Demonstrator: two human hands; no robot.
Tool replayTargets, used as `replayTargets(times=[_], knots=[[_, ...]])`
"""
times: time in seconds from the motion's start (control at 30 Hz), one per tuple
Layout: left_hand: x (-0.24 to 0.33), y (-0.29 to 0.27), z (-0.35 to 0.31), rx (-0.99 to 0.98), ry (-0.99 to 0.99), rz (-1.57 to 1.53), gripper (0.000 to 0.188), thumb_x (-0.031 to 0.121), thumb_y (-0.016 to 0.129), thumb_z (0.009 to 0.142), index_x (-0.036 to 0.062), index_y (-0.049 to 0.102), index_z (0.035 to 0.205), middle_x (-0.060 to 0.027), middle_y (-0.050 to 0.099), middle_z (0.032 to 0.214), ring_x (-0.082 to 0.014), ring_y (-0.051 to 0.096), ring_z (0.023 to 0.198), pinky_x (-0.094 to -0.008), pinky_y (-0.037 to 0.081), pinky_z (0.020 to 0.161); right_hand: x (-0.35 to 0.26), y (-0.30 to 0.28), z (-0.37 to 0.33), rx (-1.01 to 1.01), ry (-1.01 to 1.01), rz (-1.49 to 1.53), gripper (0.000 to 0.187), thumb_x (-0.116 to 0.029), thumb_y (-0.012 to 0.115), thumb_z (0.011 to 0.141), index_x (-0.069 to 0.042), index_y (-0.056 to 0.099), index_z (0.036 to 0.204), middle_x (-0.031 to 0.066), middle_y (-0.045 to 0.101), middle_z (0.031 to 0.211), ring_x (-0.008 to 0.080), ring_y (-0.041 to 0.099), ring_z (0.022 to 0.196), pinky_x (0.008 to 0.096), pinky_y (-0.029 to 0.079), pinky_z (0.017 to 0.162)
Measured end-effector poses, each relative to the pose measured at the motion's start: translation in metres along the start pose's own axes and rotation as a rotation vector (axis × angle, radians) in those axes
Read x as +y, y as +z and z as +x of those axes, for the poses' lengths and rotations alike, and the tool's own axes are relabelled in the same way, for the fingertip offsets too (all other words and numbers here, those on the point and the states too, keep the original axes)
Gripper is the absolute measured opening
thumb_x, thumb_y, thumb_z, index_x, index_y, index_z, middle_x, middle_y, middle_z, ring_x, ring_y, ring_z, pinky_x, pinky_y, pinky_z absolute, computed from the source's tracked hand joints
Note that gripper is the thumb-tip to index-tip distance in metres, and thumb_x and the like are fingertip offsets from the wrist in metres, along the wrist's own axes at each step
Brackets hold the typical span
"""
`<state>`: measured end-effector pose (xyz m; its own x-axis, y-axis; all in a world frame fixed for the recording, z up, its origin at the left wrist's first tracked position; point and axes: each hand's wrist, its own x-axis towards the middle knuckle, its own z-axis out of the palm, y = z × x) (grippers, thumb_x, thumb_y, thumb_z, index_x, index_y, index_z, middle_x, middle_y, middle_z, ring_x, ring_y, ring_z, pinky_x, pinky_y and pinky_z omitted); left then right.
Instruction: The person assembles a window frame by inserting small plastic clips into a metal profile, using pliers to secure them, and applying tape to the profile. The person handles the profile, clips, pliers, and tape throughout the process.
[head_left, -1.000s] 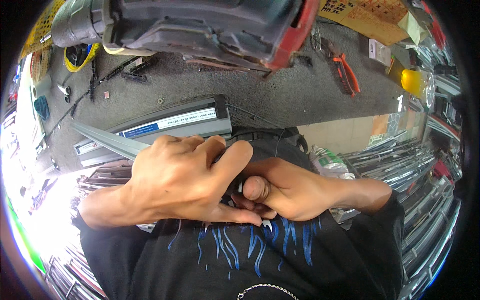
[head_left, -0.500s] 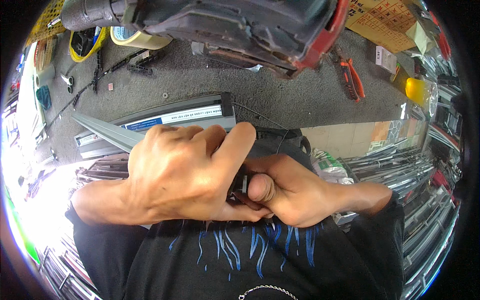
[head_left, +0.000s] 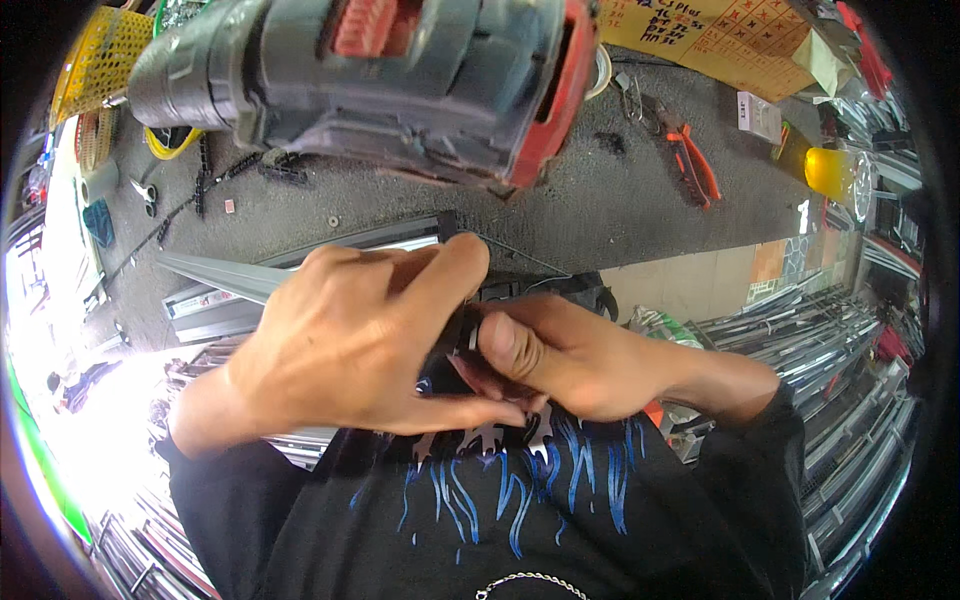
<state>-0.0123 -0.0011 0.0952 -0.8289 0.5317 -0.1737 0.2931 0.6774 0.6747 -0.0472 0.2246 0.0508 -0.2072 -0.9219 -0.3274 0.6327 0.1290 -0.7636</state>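
My left hand [head_left: 350,340] is curled over the near end of a grey metal profile [head_left: 222,276], which sticks out beyond the knuckles to the upper left. Its thumb reaches across to the fingers of my right hand [head_left: 575,355]. Between the hands shows a small dark piece [head_left: 466,330] with a pale edge. My right thumb presses beside it, with the fingers curled underneath. What the right hand grips is mostly hidden. Beyond the left hand, another grey profile [head_left: 375,238] with a printed label lies at the edge of the grey-covered worktop [head_left: 560,225].
A black and red power tool [head_left: 370,95] looms close at the top. Orange-handled pliers [head_left: 692,165], a small white box [head_left: 758,118], a yellow container [head_left: 828,172] and scissors [head_left: 147,195] lie on the worktop. Bundles of metal profiles [head_left: 800,345] stand at the right.
The power tool appears lower and further left, and the worktop view has shifted slightly. My left hand's thumb and index finger have spread wider apart; both hands remain together.
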Motion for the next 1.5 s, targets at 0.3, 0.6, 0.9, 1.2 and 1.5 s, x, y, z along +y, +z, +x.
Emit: replayTargets(times=[0.3, 0.6, 0.9, 1.2, 1.5], knots=[[-0.025, -0.020, -0.012, -0.033, 0.116, -0.121, 0.067, 0.015, 0.092, 0.064, 0.0013, 0.068, 0.125, -0.0170, 0.076, 0.109, -0.0365, 0.076, 0.092, -0.0439, 0.062, 0.081, -0.004, -0.004, 0.005, -0.066, 0.069, 0.144, 0.067, -0.066, 0.035, 0.112, -0.008, 0.056, 0.084, -0.0040, 0.047, 0.072, 0.0082, 0.043, 0.066, 0.0272, 0.037, 0.061], [-0.016, -0.009, -0.012, 0.099, 0.167, 0.152, 0.062, 0.031, 0.086, 0.079, 0.0012, 0.065, 0.130, -0.0154, 0.073, 0.099, -0.0354, 0.075, 0.082, -0.0426, 0.062, 0.073, -0.008, -0.020, 0.006, 0.027, -0.002, -0.152, 0.066, -0.066, 0.055, 0.105, -0.001, 0.060, 0.094, 0.0051, 0.060, 0.080, 0.0149, 0.057, 0.076, 0.0331, 0.047, 0.069], [-0.024, 0.010, -0.019, 0.129, 0.203, 0.122, 0.056, 0.050, 0.082, 0.084, 0.0011, 0.064, 0.103, -0.0094, 0.069, 0.082, -0.0297, 0.072, 0.069, -0.0396, 0.058, 0.060, -0.011, -0.017, 0.008, 0.064, 0.004, 0.072, 0.088, -0.059, 0.086, 0.083, -0.004, 0.046, 0.139, 0.0072, 0.053, 0.135, 0.0163, 0.061, 0.118, 0.0297, 0.054, 0.088], [-0.017, 0.004, -0.023, 0.179, 0.185, 0.088, 0.057, 0.058, 0.080, 0.085, 0.0038, 0.066, 0.099, -0.0074, 0.067, 0.077, -0.0275, 0.070, 0.061, -0.0380, 0.056, 0.053, -0.012, 0.000, 0.003, 0.156, -0.070, -0.032, 0.088, -0.059, 0.083, 0.086, -0.003, 0.045, 0.141, 0.0080, 0.053, 0.135, 0.0171, 0.064, 0.113, 0.0300, 0.055, 0.080], [-0.017, 0.005, -0.016, 0.174, 0.171, 0.120, 0.053, 0.051, 0.084, 0.079, 0.0053, 0.064, 0.097, -0.0068, 0.066, 0.079, -0.0289, 0.069, 0.063, -0.0388, 0.055, 0.055, -0.043, 0.000, -0.006, 0.159, 0.123, -0.272, 0.047, -0.045, 0.076, 0.101, -0.001, 0.061, 0.091, 0.0008, 0.061, 0.066, 0.0086, 0.058, 0.064, 0.0290, 0.048, 0.060]])
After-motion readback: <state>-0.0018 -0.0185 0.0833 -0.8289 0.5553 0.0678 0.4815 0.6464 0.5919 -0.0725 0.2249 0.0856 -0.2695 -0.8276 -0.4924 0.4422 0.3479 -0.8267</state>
